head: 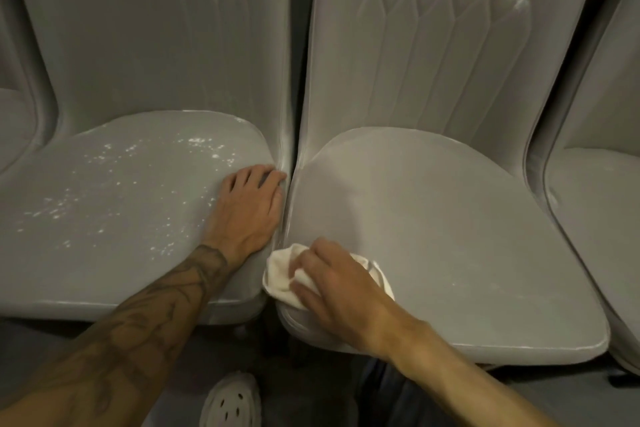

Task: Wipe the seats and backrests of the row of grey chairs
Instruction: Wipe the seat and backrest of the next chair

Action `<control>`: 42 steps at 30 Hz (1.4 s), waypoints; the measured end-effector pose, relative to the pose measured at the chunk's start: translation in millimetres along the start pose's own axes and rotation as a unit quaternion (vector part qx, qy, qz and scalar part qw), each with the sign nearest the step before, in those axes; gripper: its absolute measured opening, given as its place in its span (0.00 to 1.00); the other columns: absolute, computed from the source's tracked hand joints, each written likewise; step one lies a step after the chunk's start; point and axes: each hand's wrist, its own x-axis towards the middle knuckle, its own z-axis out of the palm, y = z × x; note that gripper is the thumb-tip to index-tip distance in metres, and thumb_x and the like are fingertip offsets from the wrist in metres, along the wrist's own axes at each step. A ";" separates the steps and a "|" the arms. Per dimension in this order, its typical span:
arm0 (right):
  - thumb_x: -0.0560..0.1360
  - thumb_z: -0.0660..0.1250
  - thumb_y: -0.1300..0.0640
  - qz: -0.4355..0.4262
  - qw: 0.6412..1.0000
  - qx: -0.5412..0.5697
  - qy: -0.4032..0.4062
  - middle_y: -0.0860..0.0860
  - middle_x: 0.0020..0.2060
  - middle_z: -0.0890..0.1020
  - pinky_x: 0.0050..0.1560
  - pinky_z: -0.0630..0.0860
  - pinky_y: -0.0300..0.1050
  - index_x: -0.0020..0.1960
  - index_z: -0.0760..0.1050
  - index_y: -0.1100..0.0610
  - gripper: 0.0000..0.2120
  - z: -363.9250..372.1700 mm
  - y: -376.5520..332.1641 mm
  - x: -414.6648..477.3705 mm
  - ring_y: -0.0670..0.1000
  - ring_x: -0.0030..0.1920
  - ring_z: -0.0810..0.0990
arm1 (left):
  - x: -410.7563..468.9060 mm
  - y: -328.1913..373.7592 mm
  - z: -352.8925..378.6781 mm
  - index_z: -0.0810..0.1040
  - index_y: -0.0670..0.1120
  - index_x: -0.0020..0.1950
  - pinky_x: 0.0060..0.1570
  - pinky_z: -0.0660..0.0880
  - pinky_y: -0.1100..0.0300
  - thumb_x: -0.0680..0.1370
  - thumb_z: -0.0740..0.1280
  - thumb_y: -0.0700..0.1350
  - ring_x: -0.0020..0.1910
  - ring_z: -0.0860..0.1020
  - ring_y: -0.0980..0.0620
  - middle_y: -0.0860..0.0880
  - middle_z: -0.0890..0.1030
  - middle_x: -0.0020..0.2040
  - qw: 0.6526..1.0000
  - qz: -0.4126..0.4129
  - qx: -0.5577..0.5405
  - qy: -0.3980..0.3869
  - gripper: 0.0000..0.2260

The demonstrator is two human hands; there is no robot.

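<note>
Gripping one cloth [281, 274]; four grey chairs [433, 218]

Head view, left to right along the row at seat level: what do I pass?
Speckled seat → left hand resting at its right edge → right hand on the white cloth → cleaner-looking seat → next chair's seat at the frame edge.

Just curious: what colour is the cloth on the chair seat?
The cloth is off-white, clearest in the head view, under the right hand.
</note>
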 end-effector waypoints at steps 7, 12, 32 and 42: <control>0.84 0.49 0.52 0.181 0.977 -0.104 0.048 0.54 0.62 0.71 0.60 0.65 0.49 0.67 0.68 0.55 0.17 15.0 -0.7 39.6 0.54 0.59 0.69 | -3.1 4.5 -5.8 0.76 0.47 0.71 0.70 0.67 0.45 0.85 0.51 0.52 0.70 0.72 0.43 0.44 0.75 0.72 1.000 0.008 -0.007 -0.016 0.22; 0.76 0.65 0.50 0.085 0.993 -0.056 0.055 0.52 0.54 0.75 0.54 0.73 0.47 0.58 0.72 0.55 0.13 31.7 -35.1 -4.5 0.52 0.52 0.72 | -1.4 6.2 -8.4 0.75 0.47 0.70 0.72 0.65 0.46 0.86 0.52 0.52 0.70 0.71 0.43 0.44 0.74 0.72 1.000 0.013 -0.006 -0.024 0.19; 0.81 0.59 0.58 0.377 0.898 -0.108 0.200 0.58 0.52 0.75 0.52 0.69 0.51 0.58 0.73 0.61 0.09 -26.9 50.4 -58.9 0.59 0.52 0.74 | -41.6 37.7 -19.2 0.75 0.44 0.69 0.71 0.67 0.45 0.86 0.49 0.54 0.67 0.74 0.43 0.43 0.77 0.68 0.999 -0.016 -0.031 -0.009 0.23; 0.82 0.57 0.52 0.300 0.938 -0.096 0.146 0.55 0.55 0.74 0.58 0.68 0.53 0.61 0.72 0.56 0.12 -18.1 43.1 -54.0 0.57 0.55 0.72 | -42.4 42.1 -20.5 0.77 0.40 0.64 0.65 0.72 0.40 0.85 0.52 0.52 0.62 0.77 0.38 0.39 0.79 0.63 1.000 -0.019 -0.011 -0.007 0.21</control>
